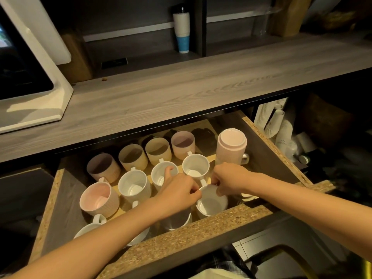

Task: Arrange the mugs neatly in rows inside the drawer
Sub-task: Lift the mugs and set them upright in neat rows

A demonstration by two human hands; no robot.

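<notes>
An open drawer holds several ribbed mugs in rows. The back row has a mauve mug, two beige mugs and a pink mug. In the middle row stand three white mugs and a pink mug at the left. A tall pink mug stack stands upside down at the back right. Both hands pinch the rim of a white mug by the drawer's front wall: my left hand on its left side, my right hand on its right. More white mugs lie partly hidden under my left forearm.
A grey wood counter runs above the drawer, with a white appliance at the left. A stack of paper cups stands on a shelf behind. More paper cup stacks lean in the compartment right of the drawer.
</notes>
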